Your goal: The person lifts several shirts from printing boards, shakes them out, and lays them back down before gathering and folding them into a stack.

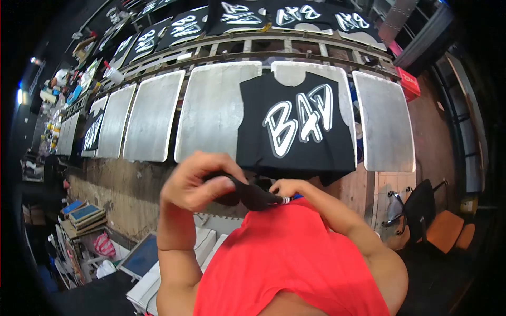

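My left hand [197, 181] is closed around a bunched piece of black cloth [245, 194], raised in front of my red top. At the cloth's other end, close to my body, is my right hand [287, 187], its fingers curled at the cloth and partly hidden. A bit of blue and white shows beside it. Just beyond my hands, a black shirt panel [295, 150] with white "BAD" lettering lies flat on a pale board [345, 84]. Its lower edge hangs over the board's near end.
More pale flat boards [213, 113] stand in a row left and right. Behind a metal rail frame [284, 42] lie several printed black panels [237, 17]. Framed screens [87, 213] are stacked at lower left. A chair [421, 208] and a red box [409, 84] are at right.
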